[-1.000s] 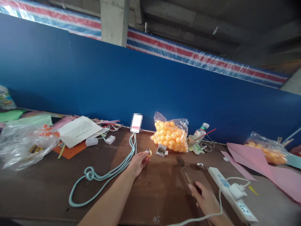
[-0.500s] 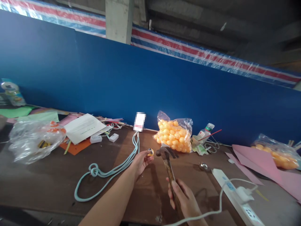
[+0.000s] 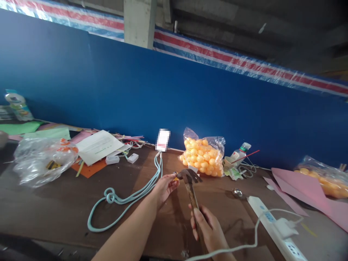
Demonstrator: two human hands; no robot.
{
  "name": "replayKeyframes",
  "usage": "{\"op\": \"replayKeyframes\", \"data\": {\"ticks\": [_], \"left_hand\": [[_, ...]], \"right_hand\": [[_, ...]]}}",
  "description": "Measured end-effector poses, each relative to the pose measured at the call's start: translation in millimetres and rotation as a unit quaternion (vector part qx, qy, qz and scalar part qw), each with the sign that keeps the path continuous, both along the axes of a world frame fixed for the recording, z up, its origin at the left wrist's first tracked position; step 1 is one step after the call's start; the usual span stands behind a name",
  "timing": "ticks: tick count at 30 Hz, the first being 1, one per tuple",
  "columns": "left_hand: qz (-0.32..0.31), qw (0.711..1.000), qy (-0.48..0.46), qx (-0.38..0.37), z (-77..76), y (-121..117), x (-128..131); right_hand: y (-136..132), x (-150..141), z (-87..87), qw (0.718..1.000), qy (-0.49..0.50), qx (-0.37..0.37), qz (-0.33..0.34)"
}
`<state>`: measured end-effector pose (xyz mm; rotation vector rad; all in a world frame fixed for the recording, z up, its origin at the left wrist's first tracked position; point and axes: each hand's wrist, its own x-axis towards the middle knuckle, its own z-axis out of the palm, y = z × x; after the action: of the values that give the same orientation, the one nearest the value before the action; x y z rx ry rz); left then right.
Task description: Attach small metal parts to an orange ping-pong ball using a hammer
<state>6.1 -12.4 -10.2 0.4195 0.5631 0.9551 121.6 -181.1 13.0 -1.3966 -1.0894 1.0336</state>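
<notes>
My right hand is wrapped round the wooden handle of a claw hammer, held upright with its rusty metal head at the top. To its left, my left hand pinches a small orange piece between thumb and fingers. The hammer's striking face meets or overlaps this piece in the view; whether they touch, I cannot tell. Most of the orange piece is hidden behind the fingertips and hammer head. Behind the hammer stands a clear bag of orange balls.
A light blue cord loops left of my arm, near a propped phone. A white power strip with a cable lies right, near a shiny metal object. Pink paper, a bottle and a plastic bag line the back.
The hammer head has moved left to the orange piece, covering part of it. My right hand has shifted slightly left with it, while my left hand keeps its pinch.
</notes>
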Motion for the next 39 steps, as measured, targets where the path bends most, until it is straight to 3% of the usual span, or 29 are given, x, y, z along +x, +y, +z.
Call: {"op": "replayKeyframes", "data": {"ticks": [15,34,37,39], "left_hand": [[0.003,1.000,-0.018,-0.024,13.9,-4.7,-1.9],[-0.021,0.999,-0.018,-0.043,12.7,-3.8,-1.3],[-0.023,0.999,-0.022,-0.038,10.3,-1.2,-2.3],[-0.021,0.999,-0.017,-0.043,9.6,0.6,-3.3]], "right_hand": [[-2.3,-1.4,2.1,1.000,0.017,0.003,-0.002],[1.6,-0.6,-0.1,1.000,0.028,-0.007,-0.008],[-3.5,5.7,7.7,1.000,-0.023,-0.003,-0.020],[-8.8,18.8,10.7,0.992,-0.119,-0.002,-0.029]]}}
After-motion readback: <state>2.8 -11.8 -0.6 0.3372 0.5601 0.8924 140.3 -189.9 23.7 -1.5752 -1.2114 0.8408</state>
